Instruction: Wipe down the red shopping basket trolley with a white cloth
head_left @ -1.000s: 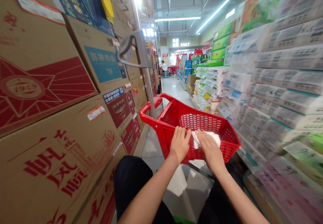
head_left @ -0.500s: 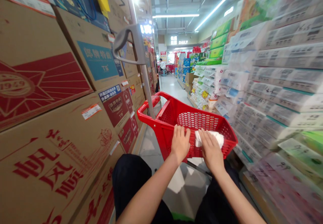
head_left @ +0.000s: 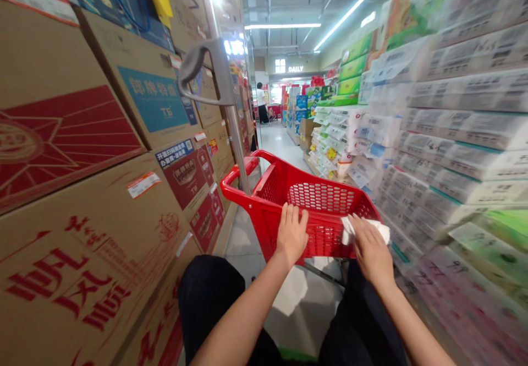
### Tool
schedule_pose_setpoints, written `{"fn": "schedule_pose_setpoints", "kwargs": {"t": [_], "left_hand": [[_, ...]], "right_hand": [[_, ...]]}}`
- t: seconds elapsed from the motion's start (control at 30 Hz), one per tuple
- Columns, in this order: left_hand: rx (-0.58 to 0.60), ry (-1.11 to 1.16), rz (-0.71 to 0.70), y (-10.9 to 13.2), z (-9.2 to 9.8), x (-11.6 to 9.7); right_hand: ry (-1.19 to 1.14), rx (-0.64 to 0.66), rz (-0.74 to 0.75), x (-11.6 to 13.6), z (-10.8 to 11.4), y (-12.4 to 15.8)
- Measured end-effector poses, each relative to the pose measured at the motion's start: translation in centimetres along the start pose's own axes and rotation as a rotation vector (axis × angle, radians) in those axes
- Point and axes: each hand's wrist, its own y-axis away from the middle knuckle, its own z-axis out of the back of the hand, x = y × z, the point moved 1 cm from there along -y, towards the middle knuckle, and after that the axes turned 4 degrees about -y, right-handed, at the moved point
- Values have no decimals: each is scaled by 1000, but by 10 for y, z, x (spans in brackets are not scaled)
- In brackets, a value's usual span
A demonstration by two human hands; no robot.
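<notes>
A red plastic shopping cart [head_left: 264, 217] with perforated walls stands in front of my knees, its handle end to the left. My left hand [head_left: 292, 234] curls its fingers over the near rim, around the middle of the long side. Farther right along this rim, my right hand [head_left: 373, 250] presses a crumpled white cloth [head_left: 381, 231] against the cart's right corner. The cloth sticks out on both sides of the fingers, and part of it is hidden beneath them. Inside the basket, the part of the floor behind the near wall cannot be seen.
Cardboard cartons [head_left: 99, 217] are stacked close on my left. A metal pole with a grey handle [head_left: 206, 80] rises beside the cart. Packs of tissue paper [head_left: 466, 113] are piled on the right. Down the aisle [head_left: 274, 140], a person [head_left: 262, 102] stands far off.
My right hand has slid the white cloth rightward along the rim to the cart's corner. My left hand keeps its place on the rim. The distant person now appears standing.
</notes>
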Motion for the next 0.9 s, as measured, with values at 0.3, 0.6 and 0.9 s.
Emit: {"fn": "schedule_pose_setpoints", "kwargs": {"t": [0.3, 0.6, 0.9], "left_hand": [[-2, 23, 3, 0, -5, 7], [-17, 81, -5, -2, -14, 14], [-12, 95, 82, -7, -13, 12]], "right_hand": [[-82, 62, 125, 62, -14, -24], [-33, 6, -8, -24, 3, -1], [-16, 34, 14, 36, -1, -17]]}}
